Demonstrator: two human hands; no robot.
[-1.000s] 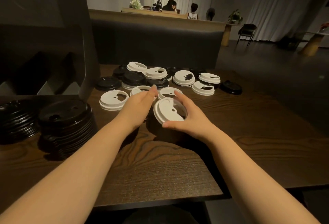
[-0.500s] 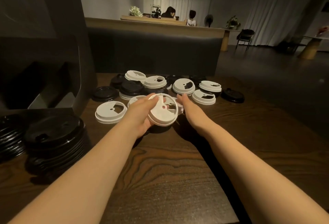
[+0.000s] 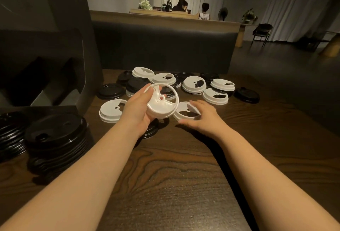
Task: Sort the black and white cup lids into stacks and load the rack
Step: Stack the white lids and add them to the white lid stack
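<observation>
Left hand [image 3: 139, 113] holds a tilted white lid [image 3: 162, 103], right hand [image 3: 202, 118] spread over another white lid [image 3: 184, 114]: white-stack gathering; next, likely grip and nest it

White lid [image 3: 161, 104] tilted, underside up, in left hand [image 3: 137, 110], black stack [image 3: 57, 138] at table's left, mixed lids [image 3: 193, 83] beyond

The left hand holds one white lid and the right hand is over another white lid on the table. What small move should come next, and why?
Probably the right hand should close its fingers on the white lid on the table and lift it. That hand hovers open right over it, while the left hand already grips a white lid tilted above the table, ready to take a second one for a white stack.
</observation>
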